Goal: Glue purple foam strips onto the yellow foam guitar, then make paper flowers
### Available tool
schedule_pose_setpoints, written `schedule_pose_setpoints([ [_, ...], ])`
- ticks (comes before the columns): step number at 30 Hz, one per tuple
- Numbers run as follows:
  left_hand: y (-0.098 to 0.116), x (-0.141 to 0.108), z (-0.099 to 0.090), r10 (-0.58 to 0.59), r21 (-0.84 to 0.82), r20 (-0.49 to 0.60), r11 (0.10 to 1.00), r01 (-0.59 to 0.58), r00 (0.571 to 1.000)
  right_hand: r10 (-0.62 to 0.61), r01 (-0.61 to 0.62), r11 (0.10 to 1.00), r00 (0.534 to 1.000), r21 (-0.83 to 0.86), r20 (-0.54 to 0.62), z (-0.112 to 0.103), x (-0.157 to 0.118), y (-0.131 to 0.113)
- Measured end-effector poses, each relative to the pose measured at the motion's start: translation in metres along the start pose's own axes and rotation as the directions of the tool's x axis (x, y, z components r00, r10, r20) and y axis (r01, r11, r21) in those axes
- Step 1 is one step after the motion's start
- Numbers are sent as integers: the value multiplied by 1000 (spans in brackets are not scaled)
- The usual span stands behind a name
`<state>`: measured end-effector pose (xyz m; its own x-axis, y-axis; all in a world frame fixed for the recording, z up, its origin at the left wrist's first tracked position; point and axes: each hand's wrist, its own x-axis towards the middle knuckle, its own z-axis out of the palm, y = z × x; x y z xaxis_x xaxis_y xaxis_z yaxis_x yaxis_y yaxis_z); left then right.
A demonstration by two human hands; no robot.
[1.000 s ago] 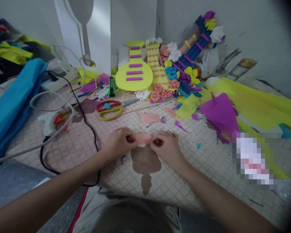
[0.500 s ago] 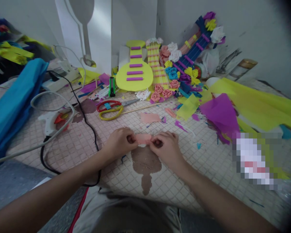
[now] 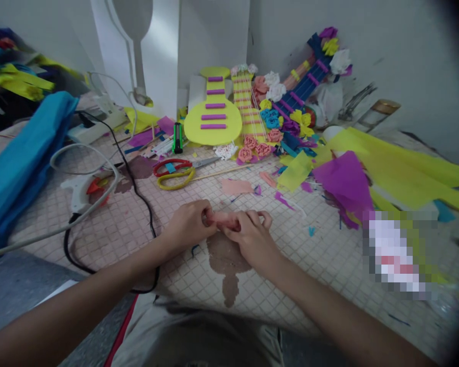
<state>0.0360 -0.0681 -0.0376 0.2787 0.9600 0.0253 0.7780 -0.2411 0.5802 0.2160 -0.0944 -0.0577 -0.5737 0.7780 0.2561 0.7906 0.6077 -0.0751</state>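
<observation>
Looking down from the head view, I see a small strip of pink paper (image 3: 224, 219) stretched between the person's hands near the middle of the worktop (image 3: 290, 270), just beyond a brown patch (image 3: 225, 257). The left hand (image 3: 191, 223) pinches its left end, much as it did a moment ago. The right hand (image 3: 255, 242) has changed: its fingers have come round over the right end, gripping it, and the strip, flat and broad a second ago, now looks narrower and bunched. I take that to mean the paper is being folded or rolled; I can't tell which. Farther off, the scissors (image 3: 174, 173) and a flat pink scrap (image 3: 237, 186) lie untouched, with a glue gun (image 3: 78, 192) to the left.
</observation>
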Motion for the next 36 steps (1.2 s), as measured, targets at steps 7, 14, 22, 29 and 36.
schedule_pose_setpoints([
  [7, -1, 0, 0, -16, -2, 5, 1000, 16, 1000, 31, -31, 999, 999, 19, -24, -6, -2, 7],
  [14, -2, 1, -2, 7, 25, 18, 1000, -7, 1000, 65, -60, 993, 997, 105, -41, -16, -8, 19],
  [22, -13, 5, -8, 57, -61, 120, 997, -50, 991, 104, -96, 982, 993, 163, -46, -17, -12, 24],
  [29, -16, 4, -7, 55, -194, 124, 980, -31, 991, 177, -126, 929, 977, 348, -121, -16, -10, 25],
  [36, -24, 4, -15, 54, -552, 126, 834, 25, 991, 220, -160, 795, 975, 585, -32, -22, 14, 33],
])
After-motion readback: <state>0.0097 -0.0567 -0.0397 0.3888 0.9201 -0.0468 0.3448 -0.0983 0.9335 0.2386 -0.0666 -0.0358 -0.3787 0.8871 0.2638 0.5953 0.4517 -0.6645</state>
